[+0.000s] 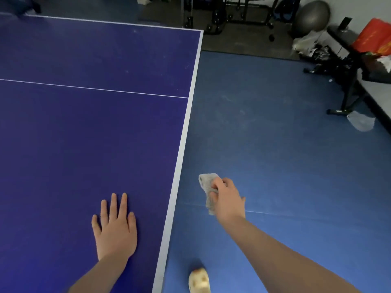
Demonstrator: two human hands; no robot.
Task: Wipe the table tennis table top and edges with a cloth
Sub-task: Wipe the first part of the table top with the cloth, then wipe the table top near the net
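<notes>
- Grey cloth (208, 192) hangs pinched in the right hand (227, 200), off the worktop (84, 134), just right of its white edge (182, 155).
- Left hand (115, 229) lies flat, fingers spread, on the top.

Matt, smooth table (84, 134), its dark blue top faintly speckled with dust near the far corner. Cloth (208, 187) looks grey, nubbly, soft. Floor (275, 155) reads as matt blue matting, scuffed in patches.
</notes>
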